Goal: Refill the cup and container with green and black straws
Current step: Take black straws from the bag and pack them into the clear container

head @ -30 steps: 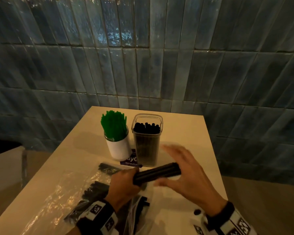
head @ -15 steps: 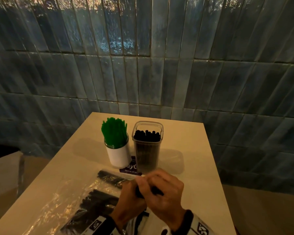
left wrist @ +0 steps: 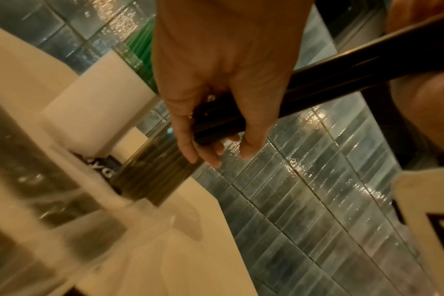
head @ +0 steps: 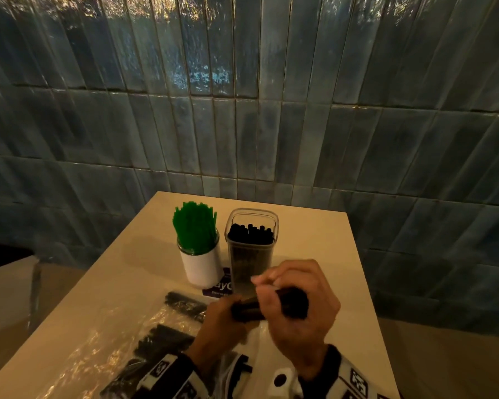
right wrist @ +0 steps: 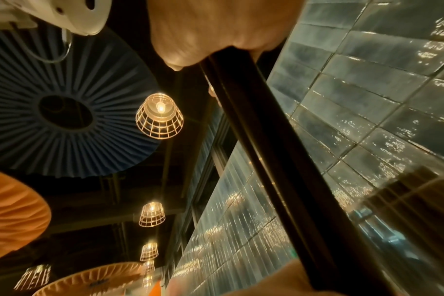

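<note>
On the cream table point(head: 323, 240), a clear plastic bag point(head: 98, 335) of black straws lies near left. Farther back stand the container point(head: 251, 254) of black straws and, just left, the white cup point(head: 203, 269) of green straws. Nearest, left hand point(head: 216, 326) and right hand point(head: 300, 309) both grasp a bundle of black straws point(head: 247, 311), each grip clenched around it.

White cup point(head: 203, 269) packed with upright green straws point(head: 195, 226); beside it, clear square container point(head: 251, 254) holding black straws point(head: 249, 234).
</note>
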`<control>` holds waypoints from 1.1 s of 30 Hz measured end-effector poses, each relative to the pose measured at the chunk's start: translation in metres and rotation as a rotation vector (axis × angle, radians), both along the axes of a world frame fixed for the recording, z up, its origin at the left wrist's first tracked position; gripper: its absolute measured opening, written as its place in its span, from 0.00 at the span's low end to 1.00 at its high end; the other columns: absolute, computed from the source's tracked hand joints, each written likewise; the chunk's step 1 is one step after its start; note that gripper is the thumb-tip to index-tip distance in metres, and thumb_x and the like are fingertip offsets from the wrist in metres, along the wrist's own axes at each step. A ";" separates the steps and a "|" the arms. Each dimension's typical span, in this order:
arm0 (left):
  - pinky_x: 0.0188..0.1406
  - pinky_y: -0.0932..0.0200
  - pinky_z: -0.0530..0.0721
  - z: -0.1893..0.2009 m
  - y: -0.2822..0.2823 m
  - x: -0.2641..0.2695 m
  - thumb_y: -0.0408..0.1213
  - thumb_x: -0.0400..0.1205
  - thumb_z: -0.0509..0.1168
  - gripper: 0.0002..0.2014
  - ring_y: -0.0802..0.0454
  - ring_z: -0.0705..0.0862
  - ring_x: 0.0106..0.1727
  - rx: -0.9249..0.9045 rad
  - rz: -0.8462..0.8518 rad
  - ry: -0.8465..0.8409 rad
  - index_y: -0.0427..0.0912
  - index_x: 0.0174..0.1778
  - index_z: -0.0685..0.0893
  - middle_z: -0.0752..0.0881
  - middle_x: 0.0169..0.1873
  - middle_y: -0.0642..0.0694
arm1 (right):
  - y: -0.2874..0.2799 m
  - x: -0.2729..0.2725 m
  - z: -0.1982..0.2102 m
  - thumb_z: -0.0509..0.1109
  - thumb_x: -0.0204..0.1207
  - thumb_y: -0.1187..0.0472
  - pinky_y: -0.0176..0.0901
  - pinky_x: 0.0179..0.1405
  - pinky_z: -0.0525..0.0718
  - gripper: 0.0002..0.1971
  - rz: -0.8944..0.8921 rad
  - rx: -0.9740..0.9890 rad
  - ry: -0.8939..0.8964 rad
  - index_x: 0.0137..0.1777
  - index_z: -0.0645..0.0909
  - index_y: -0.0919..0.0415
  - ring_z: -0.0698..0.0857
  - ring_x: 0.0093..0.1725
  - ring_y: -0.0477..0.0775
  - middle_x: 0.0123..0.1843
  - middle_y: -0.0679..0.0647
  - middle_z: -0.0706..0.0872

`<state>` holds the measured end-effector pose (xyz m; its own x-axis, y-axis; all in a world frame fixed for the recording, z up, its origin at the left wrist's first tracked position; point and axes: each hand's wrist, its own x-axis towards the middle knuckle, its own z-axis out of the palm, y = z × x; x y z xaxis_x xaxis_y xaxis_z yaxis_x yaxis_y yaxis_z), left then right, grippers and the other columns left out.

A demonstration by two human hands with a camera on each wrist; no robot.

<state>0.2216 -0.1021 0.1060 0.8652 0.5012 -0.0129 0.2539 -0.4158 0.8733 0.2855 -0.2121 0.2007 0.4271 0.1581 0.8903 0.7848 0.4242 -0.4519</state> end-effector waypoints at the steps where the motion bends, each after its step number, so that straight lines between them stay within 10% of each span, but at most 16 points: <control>1: 0.51 0.58 0.86 0.004 0.003 0.004 0.45 0.71 0.71 0.08 0.56 0.87 0.46 0.031 -0.028 -0.006 0.54 0.44 0.83 0.88 0.41 0.52 | 0.001 0.004 0.010 0.68 0.78 0.48 0.37 0.29 0.83 0.13 -0.005 0.015 0.005 0.39 0.75 0.56 0.82 0.30 0.44 0.35 0.46 0.80; 6: 0.65 0.55 0.80 0.028 0.023 0.031 0.51 0.67 0.76 0.32 0.60 0.77 0.62 0.324 -0.098 -0.174 0.56 0.66 0.70 0.75 0.65 0.54 | 0.009 0.054 0.075 0.72 0.75 0.49 0.42 0.19 0.79 0.09 0.037 0.247 0.200 0.36 0.77 0.46 0.78 0.18 0.49 0.25 0.44 0.78; 12: 0.75 0.50 0.46 0.049 0.043 0.072 0.61 0.67 0.72 0.50 0.45 0.45 0.81 0.497 0.215 -0.094 0.49 0.79 0.52 0.47 0.81 0.42 | 0.035 0.114 0.124 0.70 0.75 0.54 0.40 0.20 0.80 0.10 -0.145 0.380 0.254 0.38 0.72 0.53 0.79 0.18 0.44 0.24 0.44 0.78; 17: 0.78 0.42 0.56 0.037 0.044 0.093 0.81 0.55 0.54 0.62 0.41 0.53 0.81 0.404 0.278 0.002 0.48 0.80 0.47 0.53 0.81 0.38 | 0.072 0.136 0.087 0.70 0.75 0.52 0.38 0.22 0.81 0.10 -0.227 0.098 0.220 0.36 0.71 0.47 0.81 0.21 0.45 0.25 0.55 0.79; 20: 0.72 0.42 0.71 0.035 0.045 0.096 0.78 0.57 0.62 0.61 0.41 0.66 0.74 0.364 0.322 -0.007 0.47 0.79 0.49 0.62 0.76 0.41 | 0.085 0.145 0.056 0.70 0.75 0.50 0.40 0.22 0.80 0.13 -0.237 -0.061 0.188 0.34 0.74 0.56 0.82 0.22 0.50 0.25 0.57 0.79; 27: 0.74 0.46 0.66 0.035 0.033 0.085 0.69 0.62 0.70 0.61 0.44 0.61 0.78 0.328 0.327 -0.041 0.48 0.80 0.40 0.57 0.78 0.43 | 0.091 0.137 -0.013 0.62 0.81 0.50 0.44 0.38 0.82 0.18 -0.089 -0.622 0.322 0.38 0.80 0.63 0.82 0.33 0.53 0.31 0.56 0.82; 33: 0.74 0.58 0.56 0.024 0.019 0.060 0.60 0.62 0.76 0.62 0.51 0.55 0.80 0.275 0.327 -0.137 0.51 0.80 0.38 0.53 0.80 0.49 | 0.079 0.110 -0.034 0.61 0.82 0.50 0.41 0.55 0.79 0.15 -0.097 -1.078 0.027 0.54 0.83 0.59 0.79 0.52 0.50 0.54 0.54 0.80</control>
<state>0.2815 -0.0827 0.1297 0.6448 0.7176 0.2633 0.3003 -0.5546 0.7761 0.3953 -0.1335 0.1664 0.4973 0.8164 0.2935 0.7780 -0.2700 -0.5672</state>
